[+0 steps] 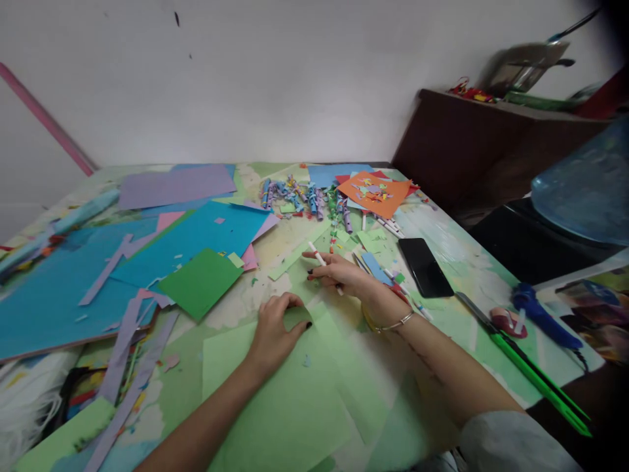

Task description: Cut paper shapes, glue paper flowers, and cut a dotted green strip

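A large light green paper sheet [275, 406] lies in front of me, with a narrower light green strip [351, 377] along its right side. My left hand [276, 326] is at the sheet's upper edge, fingers curled and thumb on the paper, holding it against the table. Its fingertips are partly hidden. Above the table, just beyond the strip, my right hand [341, 274] holds a slim white stick [317, 254] between its fingers, tilted up to the left. A small bluish scrap [306, 360] rests on the sheet.
Blue [196, 236] and dark green paper [201, 282] lie left, with purple strips [115, 347]. Small rolled paper pieces [312, 200] and an orange sheet [376, 193] with scraps sit at the back. To the right are a phone [425, 267], a green-handled cutter [531, 373] and a blue glue gun [545, 318].
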